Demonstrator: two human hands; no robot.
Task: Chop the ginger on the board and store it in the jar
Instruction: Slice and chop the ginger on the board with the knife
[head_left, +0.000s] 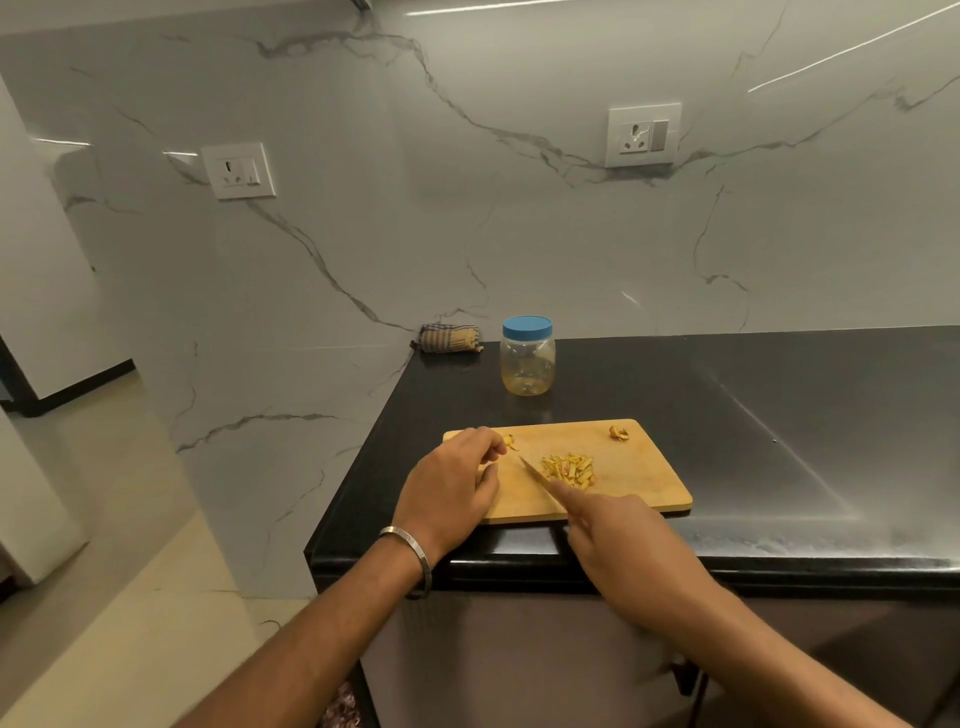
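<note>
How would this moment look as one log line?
right hand grips knife | ginger pile on cutting board | left hand on board | jar lidded

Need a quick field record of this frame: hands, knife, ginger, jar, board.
left hand: rests on board, fingers loosely curled, holds nothing
right hand: grips knife, forefinger along its spine
knife: tip on board, left of pile
chopped ginger: pile mid-board; scraps at far corners
jar: behind board, blue lid on
board: wooden, on black counter
</note>
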